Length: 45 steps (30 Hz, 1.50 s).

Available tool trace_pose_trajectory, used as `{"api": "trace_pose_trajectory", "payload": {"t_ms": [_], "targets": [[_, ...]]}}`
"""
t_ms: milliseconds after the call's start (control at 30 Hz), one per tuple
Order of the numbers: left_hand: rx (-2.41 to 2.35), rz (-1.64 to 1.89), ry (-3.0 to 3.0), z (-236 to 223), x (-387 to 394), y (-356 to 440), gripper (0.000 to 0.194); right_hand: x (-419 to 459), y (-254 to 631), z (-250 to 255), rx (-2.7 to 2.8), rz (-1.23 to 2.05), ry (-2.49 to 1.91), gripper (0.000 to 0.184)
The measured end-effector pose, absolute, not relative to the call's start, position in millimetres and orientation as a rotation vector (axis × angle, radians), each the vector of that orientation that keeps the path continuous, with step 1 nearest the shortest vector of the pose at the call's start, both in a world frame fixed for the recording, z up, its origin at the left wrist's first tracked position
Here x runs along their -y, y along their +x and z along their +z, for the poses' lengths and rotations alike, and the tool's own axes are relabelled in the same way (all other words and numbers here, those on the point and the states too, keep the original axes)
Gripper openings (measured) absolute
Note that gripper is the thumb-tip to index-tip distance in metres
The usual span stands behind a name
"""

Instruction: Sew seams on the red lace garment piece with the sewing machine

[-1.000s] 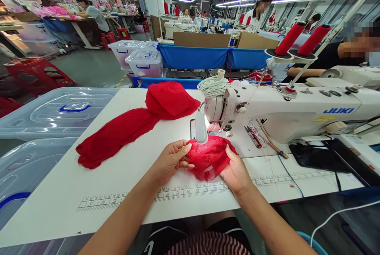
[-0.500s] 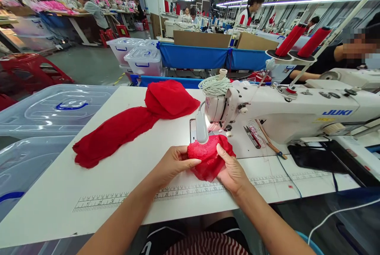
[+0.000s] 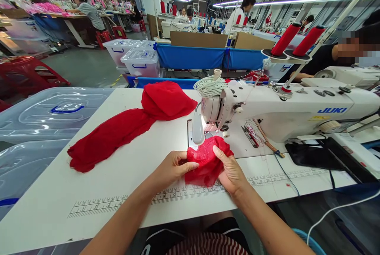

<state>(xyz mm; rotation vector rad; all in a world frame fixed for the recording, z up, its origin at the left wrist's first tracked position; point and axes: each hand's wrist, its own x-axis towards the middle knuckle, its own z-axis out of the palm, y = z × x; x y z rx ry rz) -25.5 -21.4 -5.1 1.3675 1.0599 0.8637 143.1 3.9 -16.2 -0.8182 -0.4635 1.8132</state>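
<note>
A small piece of red lace fabric (image 3: 204, 168) is stretched between my two hands, just in front of the sewing machine's needle area. My left hand (image 3: 178, 166) pinches its left edge between thumb and fingers. On the other side, my right hand (image 3: 230, 168) grips it with the thumb on top and the fingers mostly hidden beneath. The white sewing machine (image 3: 267, 108) stands right behind the fabric, its presser foot partly covered by a grey guard (image 3: 197, 128). Farther left, a long bunched red cloth (image 3: 118, 136) lies on the white table (image 3: 97, 185).
Thread snips (image 3: 249, 136) and a wooden-handled tool (image 3: 268, 140) lie under the machine arm, near a black phone-like slab (image 3: 308, 156). Red thread cones (image 3: 286, 39) stand above the machine. Lidded plastic bins (image 3: 56, 108) flank the table's left side. A co-worker (image 3: 329, 57) sits beyond, at right.
The lower part of the red lace fabric hangs more spread out and slightly lower between my hands. Both hands keep their hold. The whole view has shifted slightly.
</note>
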Motion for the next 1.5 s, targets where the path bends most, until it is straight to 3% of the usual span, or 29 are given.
{"api": "trace_pose_trajectory", "payload": {"t_ms": [433, 633, 767, 967, 1100, 1233, 1333, 1367, 1500], "targets": [[-1.015, 0.751, 1.351, 2, 26, -26, 0.027, -12, 150, -23, 0.398, 1.508, -0.924, 0.022], [-0.782, 0.508, 1.261, 3, 29, -37, 0.036, 6, 151, -17, 0.761, 1.865, -0.851, 0.031], [-0.802, 0.794, 1.027, 1, 30, -36, 0.054, 21, 150, -20, 0.995, 1.948, -0.838, 0.033], [-0.943, 1.047, 0.874, 23, 33, -48, 0.026, 23, 145, -17, 0.997, 2.014, -0.772, 0.031], [-1.035, 1.199, 0.782, 54, 43, -62, 0.039, 18, 142, -19, 0.919, 2.041, -0.769, 0.05], [-1.339, 1.381, 0.879, 61, 60, -43, 0.075, 22, 141, -27, 1.117, 1.619, -0.848, 0.06], [-1.379, 1.34, 1.039, 52, 75, -19, 0.072, 30, 142, -28, 1.472, 1.513, -0.589, 0.077], [-1.36, 1.272, 1.096, 50, 79, -15, 0.066, 31, 143, -26, 1.541, 1.522, -0.529, 0.076], [-1.519, 1.063, 1.406, 44, 84, -18, 0.057, 26, 146, -14, 1.348, 1.603, -0.656, 0.031]]}}
